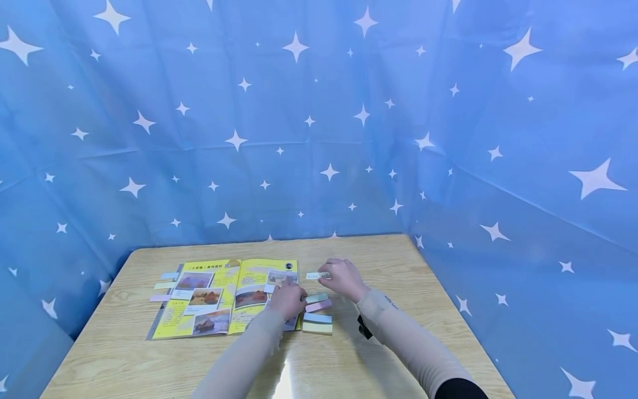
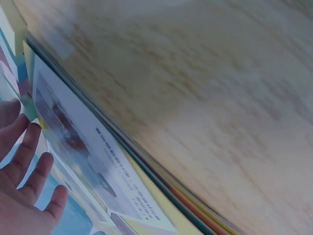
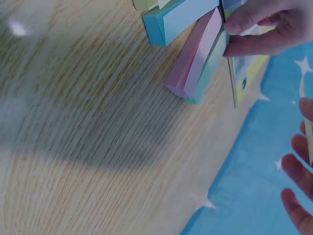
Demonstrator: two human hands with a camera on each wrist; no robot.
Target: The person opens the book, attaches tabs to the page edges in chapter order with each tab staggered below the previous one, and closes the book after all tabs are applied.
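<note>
A magazine [image 1: 234, 299] lies spread on the table, its yellow pages carrying photos and text. At its right edge, my left hand [image 1: 288, 301] pinches the end of a green pad of sticky notes [image 3: 208, 68] between thumb and finger. Just beyond, my right hand [image 1: 344, 278] holds a pale sticky note strip [image 1: 315, 275] with writing on it. The strip also shows edge-on among the right hand's fingers [image 3: 298, 169] in the right wrist view. Next to the green pad are a pink pad [image 1: 319, 306], a blue pad [image 1: 318, 318] and a yellow pad [image 1: 317, 328].
Blue, green and pink tabs [image 1: 160, 298] stick out from the magazine's left edge. The wooden table [image 1: 399, 288] is bordered at the back and sides by a blue curtain [image 1: 309, 111] with white stars. A dark object [image 1: 365, 328] shows by the right wrist.
</note>
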